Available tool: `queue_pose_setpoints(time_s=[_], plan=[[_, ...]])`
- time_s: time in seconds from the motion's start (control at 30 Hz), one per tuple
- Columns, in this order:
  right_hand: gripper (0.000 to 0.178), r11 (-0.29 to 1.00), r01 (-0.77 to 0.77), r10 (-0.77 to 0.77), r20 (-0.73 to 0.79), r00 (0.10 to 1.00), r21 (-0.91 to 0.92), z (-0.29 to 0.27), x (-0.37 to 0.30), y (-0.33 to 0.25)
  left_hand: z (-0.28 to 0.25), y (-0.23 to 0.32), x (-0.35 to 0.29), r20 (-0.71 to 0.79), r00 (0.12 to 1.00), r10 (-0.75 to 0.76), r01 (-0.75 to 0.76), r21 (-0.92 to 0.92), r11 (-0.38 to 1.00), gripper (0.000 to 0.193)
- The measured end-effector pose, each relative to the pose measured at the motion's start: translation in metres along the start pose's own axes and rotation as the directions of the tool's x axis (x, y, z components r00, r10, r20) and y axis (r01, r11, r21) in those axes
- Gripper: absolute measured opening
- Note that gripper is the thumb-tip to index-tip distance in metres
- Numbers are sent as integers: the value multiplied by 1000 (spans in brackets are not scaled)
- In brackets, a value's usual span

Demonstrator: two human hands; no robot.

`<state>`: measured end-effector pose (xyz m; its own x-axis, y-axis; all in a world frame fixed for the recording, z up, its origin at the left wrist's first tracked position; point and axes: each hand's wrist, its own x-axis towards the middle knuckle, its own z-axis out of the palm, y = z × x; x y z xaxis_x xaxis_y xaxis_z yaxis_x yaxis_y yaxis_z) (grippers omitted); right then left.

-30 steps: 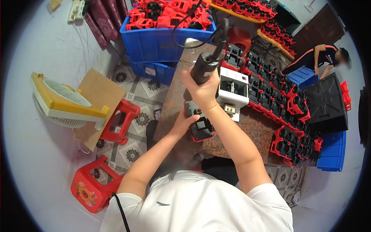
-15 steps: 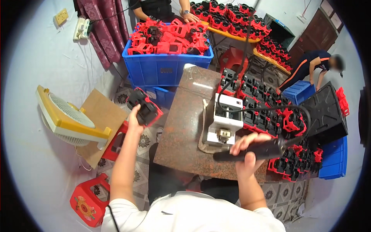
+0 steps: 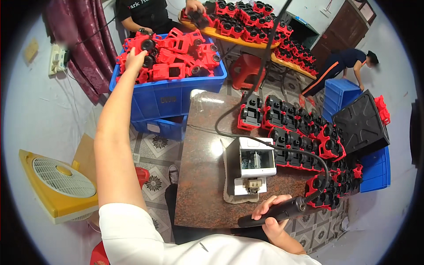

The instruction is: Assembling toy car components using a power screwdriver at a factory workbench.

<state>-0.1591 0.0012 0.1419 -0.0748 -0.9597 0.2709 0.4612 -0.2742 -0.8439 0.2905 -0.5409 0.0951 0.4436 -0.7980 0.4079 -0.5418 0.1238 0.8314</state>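
Note:
My left arm reaches out to the full blue bin [image 3: 176,93] at the far left. There my left hand [image 3: 134,60] grips a red toy truck [image 3: 140,43] with black wheels, right over the heap; its fingertips are partly hidden. In my right hand [image 3: 274,215] is a black electric screwdriver [image 3: 289,207], held slantwise by the table's near edge, its cord running up from the right end. Just beyond it, a white boxy machine [image 3: 255,159] with an opening in its top stands on the brown stone table [image 3: 201,176].
Rows of upturned toy trucks [image 3: 291,132] cover the table's right side. A black crate [image 3: 360,123] stands beyond them. At left is a yellow fan [image 3: 62,185]. One person stands behind the bin with a hand on a toy; another bends over a blue crate [image 3: 340,95].
My left hand has carried the toy truck from beside the table up to the bin's heap. The screwdriver has come nearer to me. The whole view has shifted. The person behind the bin now holds a toy.

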Motion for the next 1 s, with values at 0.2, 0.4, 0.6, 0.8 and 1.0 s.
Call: queue_pose_setpoints(time_s=[0.2, 0.4, 0.6, 0.8, 1.0], plan=[[47, 999, -31, 31, -6, 999, -18, -9, -6, 9, 43, -37, -117, 241, 948, 208, -211, -14, 977, 57], [51, 986, -23, 22, -7, 1000, -167, -28, -29, -9, -25, 63, -260, 641, 763, 86, -316, 254, 914, 24], [58, 949, -78, 107, 79, 991, -306, -43, -48, -48, -96, 208, -434, 898, -384, -217, -23, 225, 974, 24], [58, 948, 132, -46, 287, 957, -290, -70, -81, -102, 28, 287, -585, 784, -541, 304, 161, -258, 953, 34], [58, 887, 133, -42, 209, 977, -443, -100, -116, -133, 197, 375, -718, 979, -195, -61, 591, 167, 789, 48]])
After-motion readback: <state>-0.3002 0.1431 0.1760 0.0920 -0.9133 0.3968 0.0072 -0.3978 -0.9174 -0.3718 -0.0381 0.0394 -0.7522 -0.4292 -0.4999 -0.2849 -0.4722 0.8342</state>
